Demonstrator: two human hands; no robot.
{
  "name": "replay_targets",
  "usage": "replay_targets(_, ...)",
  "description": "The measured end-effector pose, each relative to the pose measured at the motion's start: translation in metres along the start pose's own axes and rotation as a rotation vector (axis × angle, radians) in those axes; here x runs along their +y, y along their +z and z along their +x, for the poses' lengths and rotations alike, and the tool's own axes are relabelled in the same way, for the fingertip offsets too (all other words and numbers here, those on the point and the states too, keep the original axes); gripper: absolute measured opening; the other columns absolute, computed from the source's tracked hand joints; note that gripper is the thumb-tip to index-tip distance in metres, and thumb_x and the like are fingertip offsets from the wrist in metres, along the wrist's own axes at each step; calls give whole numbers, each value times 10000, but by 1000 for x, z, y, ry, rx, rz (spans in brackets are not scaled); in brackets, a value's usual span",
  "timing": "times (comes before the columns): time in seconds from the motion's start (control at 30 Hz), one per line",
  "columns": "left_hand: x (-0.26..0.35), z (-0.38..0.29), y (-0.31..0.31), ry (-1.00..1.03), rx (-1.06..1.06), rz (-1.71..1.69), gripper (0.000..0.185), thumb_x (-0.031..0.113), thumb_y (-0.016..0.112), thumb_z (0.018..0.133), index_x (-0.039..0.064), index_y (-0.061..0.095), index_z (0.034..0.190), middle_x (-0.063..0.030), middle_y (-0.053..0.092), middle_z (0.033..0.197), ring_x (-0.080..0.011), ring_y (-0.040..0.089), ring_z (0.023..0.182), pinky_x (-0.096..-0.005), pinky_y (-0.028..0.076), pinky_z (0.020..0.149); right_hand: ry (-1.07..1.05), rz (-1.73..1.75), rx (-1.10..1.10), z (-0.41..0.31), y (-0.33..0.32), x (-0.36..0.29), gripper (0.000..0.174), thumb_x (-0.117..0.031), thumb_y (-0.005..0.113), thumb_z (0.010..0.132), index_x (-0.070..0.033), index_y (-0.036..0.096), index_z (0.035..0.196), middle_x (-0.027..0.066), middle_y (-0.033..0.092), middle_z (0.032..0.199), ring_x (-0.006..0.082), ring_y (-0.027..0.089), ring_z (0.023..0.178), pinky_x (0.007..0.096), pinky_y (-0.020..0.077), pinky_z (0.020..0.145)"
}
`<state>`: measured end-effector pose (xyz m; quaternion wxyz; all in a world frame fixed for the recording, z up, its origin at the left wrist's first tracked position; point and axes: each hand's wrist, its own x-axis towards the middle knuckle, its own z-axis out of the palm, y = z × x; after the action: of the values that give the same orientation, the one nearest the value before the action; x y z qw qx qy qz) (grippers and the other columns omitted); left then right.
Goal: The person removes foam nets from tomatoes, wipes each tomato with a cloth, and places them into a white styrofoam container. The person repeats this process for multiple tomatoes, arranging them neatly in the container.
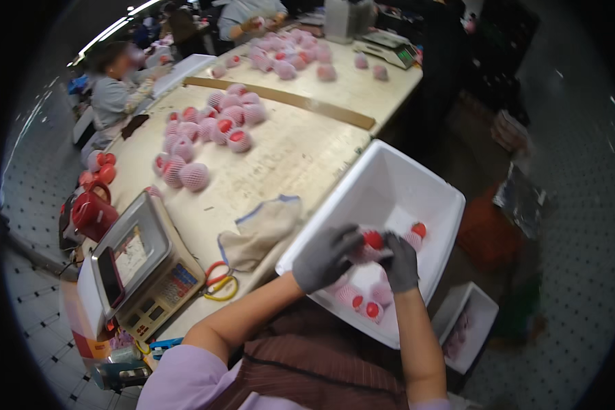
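My left hand and my right hand, both in dark grey gloves, hold a red fruit in a pink foam net between them. They are over a white foam box. Inside this box, several netted red fruits lie at the near end, and another netted fruit rests by the right wall. A heap of fruits in pink foam nets sits on the pale table to the left of the box.
On the table are a cloth, scissors with red and yellow handles, a weighing scale with a phone, and a red jug. A wooden strip crosses it. A smaller foam box stands lower right. Co-workers are beyond.
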<state>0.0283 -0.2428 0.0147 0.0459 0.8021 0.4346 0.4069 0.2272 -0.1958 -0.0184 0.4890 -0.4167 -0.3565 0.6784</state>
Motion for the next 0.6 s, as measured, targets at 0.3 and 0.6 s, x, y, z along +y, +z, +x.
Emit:
replay_targets(0.3, -17, 6, -1, -683, 141, -628, 529, 207, 849, 693, 19, 484, 1027, -90, 528, 972, -154, 589, 860, -285, 534, 712, -723, -808, 89, 6, 55, -28, 137, -67, 622, 881, 20, 656, 981, 82, 665, 891, 165, 635, 792, 274, 497, 731)
replay_targets(0.6, -31, 1, -10, -643, 187, -379, 691, 265, 888, 599, 3, 448, 1062, -105, 518, 930, -184, 546, 847, -310, 498, 760, -477, -590, -21, 2, 81, -35, 170, -106, 639, 903, 42, 660, 984, 41, 673, 845, 77, 582, 784, 233, 483, 739)
